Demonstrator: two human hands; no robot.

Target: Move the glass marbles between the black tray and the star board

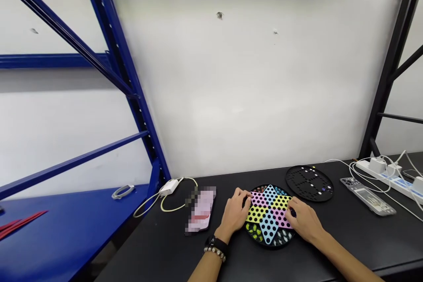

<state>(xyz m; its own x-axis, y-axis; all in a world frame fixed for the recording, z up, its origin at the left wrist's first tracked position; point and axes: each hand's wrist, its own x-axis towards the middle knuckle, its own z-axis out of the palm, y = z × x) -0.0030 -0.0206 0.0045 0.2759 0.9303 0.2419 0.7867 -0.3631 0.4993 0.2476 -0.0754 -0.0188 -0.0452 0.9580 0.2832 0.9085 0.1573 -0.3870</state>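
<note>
Left hand (235, 213), right hand (303, 221), both half-curled, touching opposite edges of star board (268, 225)

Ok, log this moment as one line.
left hand: on round multicoloured star game board left edge | right hand: on its right edge
</note>
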